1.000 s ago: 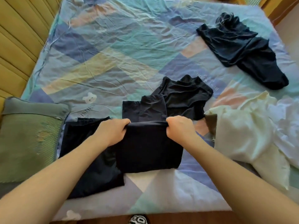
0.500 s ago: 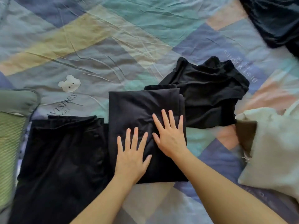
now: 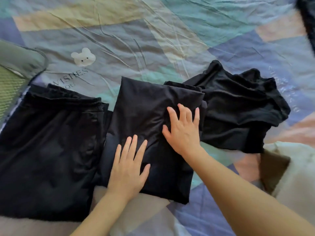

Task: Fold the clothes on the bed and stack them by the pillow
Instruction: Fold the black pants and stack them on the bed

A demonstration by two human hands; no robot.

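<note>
A folded black garment (image 3: 146, 113) lies flat in the middle of the patchwork bedspread (image 3: 153, 40). My left hand (image 3: 128, 166) presses on its near part with fingers spread straight. My right hand (image 3: 183, 130) lies flat on its right side, fingers spread. To the left, next to the green pillow (image 3: 12, 77), lies another folded black garment (image 3: 49, 150). A crumpled black garment (image 3: 238, 109) sits unfolded just right of the middle one, touching it.
A cream-white garment (image 3: 296, 171) with a brown patch lies at the right edge. Part of a dark garment (image 3: 308, 19) shows at the top right corner. A bear print and lettering mark the bedspread behind the clothes.
Both hands let go of the fold edge they gripped and now press flat on the folded garment. The right hand has slid a little toward its right side. The view has moved closer.
</note>
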